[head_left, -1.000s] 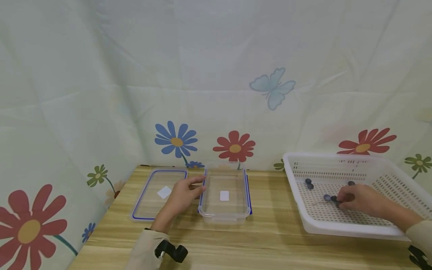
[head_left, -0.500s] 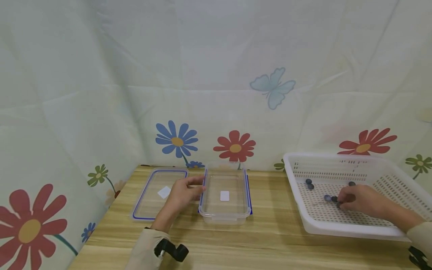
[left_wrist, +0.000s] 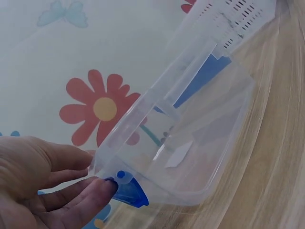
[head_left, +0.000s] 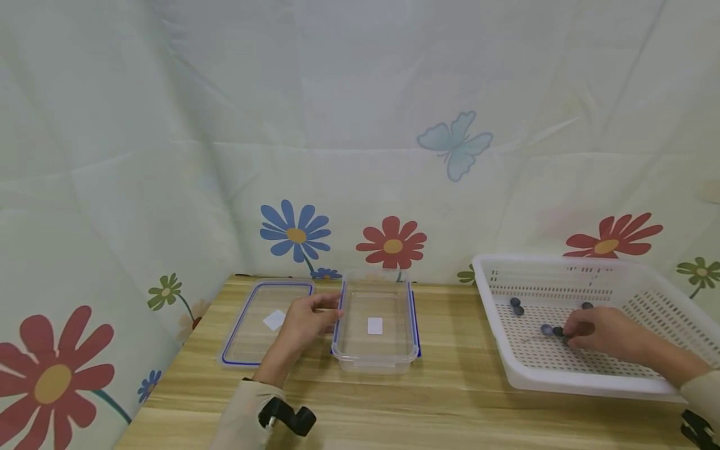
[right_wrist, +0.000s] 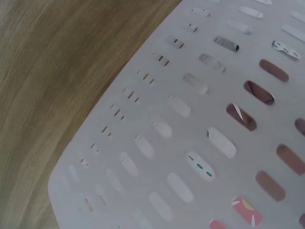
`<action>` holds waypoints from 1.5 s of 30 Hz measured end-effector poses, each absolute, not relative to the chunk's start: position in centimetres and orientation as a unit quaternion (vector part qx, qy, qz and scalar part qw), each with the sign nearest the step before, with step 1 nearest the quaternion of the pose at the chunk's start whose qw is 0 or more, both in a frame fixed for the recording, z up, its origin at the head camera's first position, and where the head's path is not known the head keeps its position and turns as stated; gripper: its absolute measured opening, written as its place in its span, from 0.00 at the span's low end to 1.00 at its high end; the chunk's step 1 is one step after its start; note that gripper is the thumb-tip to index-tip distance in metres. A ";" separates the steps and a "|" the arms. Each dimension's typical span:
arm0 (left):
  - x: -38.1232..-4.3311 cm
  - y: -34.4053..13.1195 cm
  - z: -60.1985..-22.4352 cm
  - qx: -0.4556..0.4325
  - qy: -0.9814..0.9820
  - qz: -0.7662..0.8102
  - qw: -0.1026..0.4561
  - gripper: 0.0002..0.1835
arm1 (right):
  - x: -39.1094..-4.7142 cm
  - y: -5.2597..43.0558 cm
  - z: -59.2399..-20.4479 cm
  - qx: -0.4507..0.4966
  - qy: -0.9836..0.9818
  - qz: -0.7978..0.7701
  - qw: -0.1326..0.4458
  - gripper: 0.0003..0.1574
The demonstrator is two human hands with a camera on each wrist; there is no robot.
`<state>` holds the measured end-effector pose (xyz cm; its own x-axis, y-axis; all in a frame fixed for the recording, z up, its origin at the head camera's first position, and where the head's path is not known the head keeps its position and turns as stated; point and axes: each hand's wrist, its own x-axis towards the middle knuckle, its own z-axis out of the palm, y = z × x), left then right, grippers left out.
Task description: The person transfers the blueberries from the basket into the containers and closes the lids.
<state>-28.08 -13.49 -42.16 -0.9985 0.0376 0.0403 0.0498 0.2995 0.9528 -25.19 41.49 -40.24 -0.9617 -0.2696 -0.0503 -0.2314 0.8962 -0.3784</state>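
- Container [head_left: 374, 363]: transparent, colourless; side latches [left_wrist: 132, 193] blue; base label [head_left: 374, 325] white.
- Lid [head_left: 253, 344], left of the container: transparent, with a continuous blue line inside its edge; lid label [head_left: 274, 320] white.
- Basket [head_left: 590, 383], right of the container: plain white, patterned with rows of slots.
- Round pieces [head_left: 547, 330], right of the container: dark blue to near-black, one paler grey-blue.
- Table [head_left: 450, 425], beneath the container: yellowish-brown, streaked wood grain.
- Backdrop [head_left: 337, 94], behind the container: off-white, printed with red, blue and green flowers, yellow-orange centres on the larger ones; butterfly [head_left: 457, 147] pale blue.
- Sleeve [head_left: 242, 415], front-left of the container: plain beige; wrist mount [head_left: 287, 417] black.
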 end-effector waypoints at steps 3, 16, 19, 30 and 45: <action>-28.0 -13.6 -42.0 -0.020 -0.814 -0.580 0.022 0.18 | -25.3 41.2 -40.2 -0.130 0.971 -0.193 0.050 0.10; -28.0 -13.5 -41.9 -0.004 -0.801 -0.598 0.016 0.16 | -25.4 41.2 -39.9 -0.129 0.971 -0.199 0.033 0.09; -28.0 -13.5 -41.9 -0.003 -0.792 -0.611 0.012 0.17 | -25.2 41.2 -39.8 -0.129 0.972 -0.197 0.019 0.09; -28.0 -13.3 -42.0 -0.009 -0.788 -0.616 0.012 0.17 | -24.4 40.1 -38.5 -0.154 0.968 -0.197 -0.032 0.10; -28.1 -13.3 -42.2 -0.010 -0.798 -0.603 0.012 0.17 | -23.4 35.7 -33.8 -0.189 0.954 -0.206 -0.105 0.11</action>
<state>-28.11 -13.26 -42.23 -0.9995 0.0011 0.0320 0.0311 0.2728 0.9616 -23.36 35.75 -33.80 -0.9067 -0.3179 0.2774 -0.4040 0.8437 -0.3536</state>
